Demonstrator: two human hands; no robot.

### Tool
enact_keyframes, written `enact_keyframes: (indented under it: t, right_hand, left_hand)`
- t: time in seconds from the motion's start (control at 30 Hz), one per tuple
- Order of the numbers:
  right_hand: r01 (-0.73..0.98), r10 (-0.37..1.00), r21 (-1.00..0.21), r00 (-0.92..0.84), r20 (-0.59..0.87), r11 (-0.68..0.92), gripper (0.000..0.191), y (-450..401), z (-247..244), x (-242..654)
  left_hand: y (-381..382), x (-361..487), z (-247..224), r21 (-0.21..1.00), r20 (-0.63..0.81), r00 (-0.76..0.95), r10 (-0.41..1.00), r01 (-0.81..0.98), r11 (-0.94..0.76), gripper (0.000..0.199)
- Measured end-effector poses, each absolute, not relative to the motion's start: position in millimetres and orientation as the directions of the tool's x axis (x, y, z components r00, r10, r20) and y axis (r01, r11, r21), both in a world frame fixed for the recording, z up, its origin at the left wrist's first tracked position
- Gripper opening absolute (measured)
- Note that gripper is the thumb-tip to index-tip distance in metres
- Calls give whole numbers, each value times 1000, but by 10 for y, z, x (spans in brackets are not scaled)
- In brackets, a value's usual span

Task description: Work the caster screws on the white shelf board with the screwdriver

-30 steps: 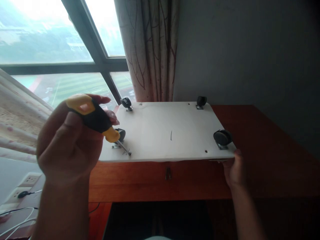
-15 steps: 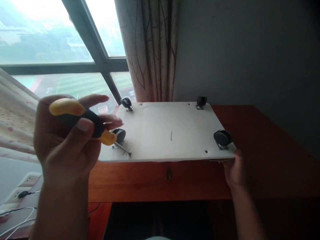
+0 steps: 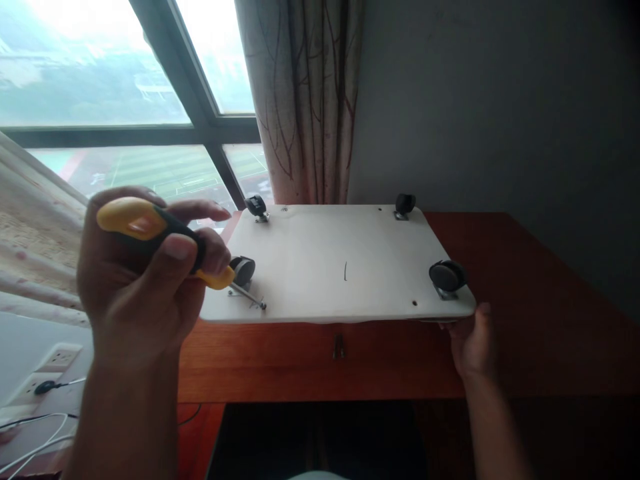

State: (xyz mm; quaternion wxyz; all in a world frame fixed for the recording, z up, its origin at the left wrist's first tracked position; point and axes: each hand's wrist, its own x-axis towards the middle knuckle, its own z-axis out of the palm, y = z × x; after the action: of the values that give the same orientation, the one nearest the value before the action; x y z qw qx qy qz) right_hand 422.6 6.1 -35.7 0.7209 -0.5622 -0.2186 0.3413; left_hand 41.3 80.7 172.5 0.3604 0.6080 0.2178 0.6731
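Note:
My left hand (image 3: 145, 287) is closed around the yellow-and-black handle of a screwdriver (image 3: 134, 219), its index finger stretched forward. The thin shaft slants down to a screw (image 3: 263, 305) near the front left corner of a white board (image 3: 315, 267). At that corner stands a black caster wheel (image 3: 243, 271) on a metal plate. More casters stick up at the other corners, one at the front right (image 3: 447, 277). My right hand (image 3: 471, 343) grips the board's front right edge, with the thumb at the side and the fingers partly hidden underneath.
The board lies over a reddish-brown wooden desk (image 3: 540, 320). Two small metal pieces (image 3: 339, 347) sit on the desk in front of it. A window (image 3: 90, 67) and a curtain (image 3: 305, 100) are behind. Wall sockets (image 3: 57, 360) with cables are at lower left.
The outstretched lower fingers of my left hand have curled in around the screwdriver handle. The screwdriver tip stays at the same screw. My right hand keeps its hold on the board.

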Motion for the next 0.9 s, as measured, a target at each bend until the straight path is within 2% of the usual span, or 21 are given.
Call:
enact_keyframes:
  t: [0.13,0.27,0.37,0.47,0.53,0.6,0.73,0.9]
  right_hand:
    - [-12,622,-1000,783,8,28,56,-121,-328,4322]
    - [227,421,-972,877,232,62,44,-316,-176,4287]
    - [399,405,-905,810,424,148,34,-383,13,4073]
    - [526,577,-817,601,554,237,26,-369,255,3723]
    - [602,733,-742,355,580,296,15,-305,435,3447]
    - [636,825,-673,100,556,377,12,-190,607,3160]
    - [601,866,-639,-209,455,480,18,137,831,2607]
    - [677,857,-525,-389,339,515,31,487,871,2058]
  left_hand:
    - [807,356,1705,790,550,-20,835,-310,-528,45]
    - [783,317,1674,753,640,45,767,-232,-615,28]
    - [788,329,1673,704,704,66,708,-198,-682,31]
    - [803,352,1682,734,664,72,744,-250,-631,33]
    - [803,367,1695,768,608,69,791,-302,-564,39]
    - [796,384,1719,767,598,56,799,-327,-551,39]
    - [783,414,1799,695,679,-58,732,-272,-666,24]
    - [766,376,1850,640,661,-203,722,-348,-685,19]
